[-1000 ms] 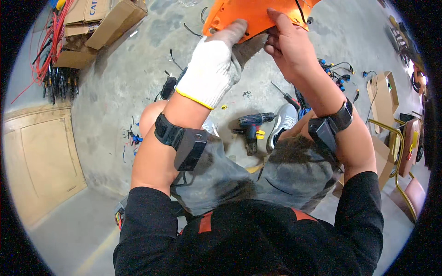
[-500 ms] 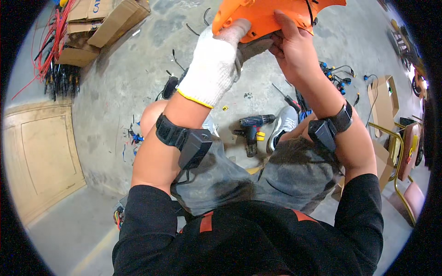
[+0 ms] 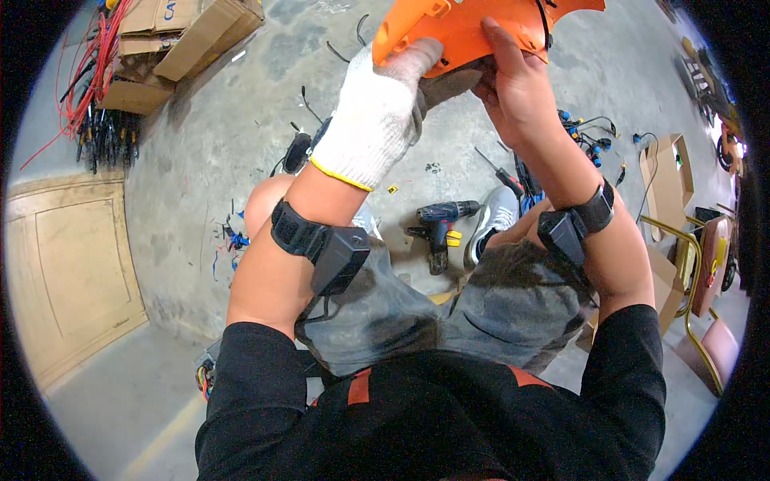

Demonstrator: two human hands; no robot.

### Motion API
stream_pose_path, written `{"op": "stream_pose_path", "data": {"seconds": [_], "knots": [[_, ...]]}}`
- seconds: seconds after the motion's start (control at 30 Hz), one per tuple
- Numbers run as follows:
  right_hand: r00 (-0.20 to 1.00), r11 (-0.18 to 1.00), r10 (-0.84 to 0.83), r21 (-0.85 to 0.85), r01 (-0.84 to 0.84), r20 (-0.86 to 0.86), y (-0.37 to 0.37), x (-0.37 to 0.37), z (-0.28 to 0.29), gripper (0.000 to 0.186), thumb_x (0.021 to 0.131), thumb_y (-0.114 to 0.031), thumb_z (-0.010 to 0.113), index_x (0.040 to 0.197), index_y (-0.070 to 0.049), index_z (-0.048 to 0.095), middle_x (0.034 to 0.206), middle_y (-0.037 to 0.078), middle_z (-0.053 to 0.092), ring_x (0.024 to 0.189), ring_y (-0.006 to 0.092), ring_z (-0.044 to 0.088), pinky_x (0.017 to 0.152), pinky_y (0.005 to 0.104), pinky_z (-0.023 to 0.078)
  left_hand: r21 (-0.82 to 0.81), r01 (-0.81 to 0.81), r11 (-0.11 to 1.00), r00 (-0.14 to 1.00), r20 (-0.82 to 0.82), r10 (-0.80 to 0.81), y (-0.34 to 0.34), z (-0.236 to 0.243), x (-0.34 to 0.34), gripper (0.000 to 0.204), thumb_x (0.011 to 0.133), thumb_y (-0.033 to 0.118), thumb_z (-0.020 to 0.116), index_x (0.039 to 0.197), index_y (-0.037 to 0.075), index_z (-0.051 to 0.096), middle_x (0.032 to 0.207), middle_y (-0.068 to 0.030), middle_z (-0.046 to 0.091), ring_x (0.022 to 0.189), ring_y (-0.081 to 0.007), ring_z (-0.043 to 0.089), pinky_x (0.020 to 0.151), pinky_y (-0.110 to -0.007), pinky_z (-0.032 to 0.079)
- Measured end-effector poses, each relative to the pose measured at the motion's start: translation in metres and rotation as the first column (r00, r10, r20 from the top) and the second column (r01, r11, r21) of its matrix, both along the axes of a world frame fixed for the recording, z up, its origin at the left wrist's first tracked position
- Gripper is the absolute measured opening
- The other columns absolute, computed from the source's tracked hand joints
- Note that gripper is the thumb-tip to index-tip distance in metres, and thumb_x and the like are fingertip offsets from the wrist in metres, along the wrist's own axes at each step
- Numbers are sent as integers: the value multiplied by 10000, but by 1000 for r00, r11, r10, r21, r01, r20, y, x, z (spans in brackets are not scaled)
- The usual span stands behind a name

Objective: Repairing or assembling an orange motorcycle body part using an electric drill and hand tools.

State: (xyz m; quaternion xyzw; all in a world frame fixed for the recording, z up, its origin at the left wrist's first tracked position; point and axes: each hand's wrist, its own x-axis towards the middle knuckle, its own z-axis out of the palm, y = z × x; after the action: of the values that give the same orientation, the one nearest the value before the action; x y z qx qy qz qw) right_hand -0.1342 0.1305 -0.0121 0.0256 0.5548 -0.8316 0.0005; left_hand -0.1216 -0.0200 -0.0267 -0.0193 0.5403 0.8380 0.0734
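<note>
An orange curved plastic panel with small holes and a black cord hanging over it is at the top middle of the view, partly out of frame. My left hand, in a white knit glove with grey finger areas and a yellow cuff edge, grips its lower left part, thumb on the face. My bare right hand holds the lower right part with the thumb on the face and the other fingers curled underneath, partly hidden. Below my hands, a cordless drill lies on the floor between my shoes.
Concrete floor surrounds me, with wire connectors and a screwdriver. Cardboard boxes and red cables are upper left, a tan panel left. An open carton and gold-framed chair are right.
Over the last second the orange panel has shifted to the right with both hands still on it. My left hand has moved slightly rightward with it. The drill and surroundings look the same.
</note>
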Motion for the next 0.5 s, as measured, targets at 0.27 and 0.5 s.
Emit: {"op": "stream_pose_path", "data": {"seconds": [0.27,0.5], "knots": [[1000,999,20,43,-19,-9,5,2,-1,238,954,-344,587,943,-106,596,681,-26,545,527,80,459,483,256,370,56,-18,998,999,-37,20,8,10,5,303,925,122,588,1214,37,556,1090,-125,680,918,-308,701,818,-377,588],[996,994,86,63,-87,7,11,7,3,229,954,-330,590,1056,-125,596,858,-28,628,687,76,562,562,237,434,159,16,987,999,-39,-10,11,19,13,293,929,145,590,1202,43,567,1091,-127,675,929,-286,696,814,-378,585]]}}
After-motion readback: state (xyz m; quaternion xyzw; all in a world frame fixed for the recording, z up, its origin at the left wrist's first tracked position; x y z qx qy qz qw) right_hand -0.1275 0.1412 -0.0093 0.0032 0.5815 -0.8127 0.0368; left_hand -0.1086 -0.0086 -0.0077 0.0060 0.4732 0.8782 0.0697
